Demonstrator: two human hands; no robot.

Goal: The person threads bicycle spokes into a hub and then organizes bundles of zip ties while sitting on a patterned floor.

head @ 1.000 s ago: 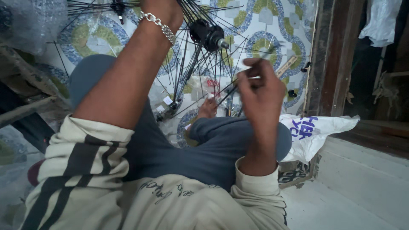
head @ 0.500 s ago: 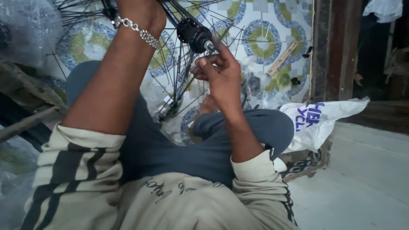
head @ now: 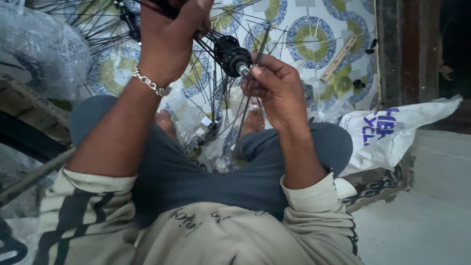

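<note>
A black bicycle wheel hub (head: 230,51) with many thin dark spokes (head: 216,103) fanning out hangs above my crossed legs. My left hand (head: 169,34), with a silver chain bracelet at the wrist, is closed around the spokes just left of the hub. My right hand (head: 272,88) sits right under the hub's axle end, its fingers pinched on one spoke (head: 262,44) that points up past the hub. My bare feet show below the spokes.
A patterned blue, green and white mat (head: 314,39) covers the floor ahead. Bubble wrap (head: 39,49) lies at the left by a black tyre (head: 24,140). A white plastic bag (head: 392,130) lies at the right beside a dark wooden door frame (head: 407,49). Clear packets (head: 196,122) lie between my feet.
My right hand has risen from near my knee up to the hub and now pinches a spoke beside it. My left hand has stayed on the spokes.
</note>
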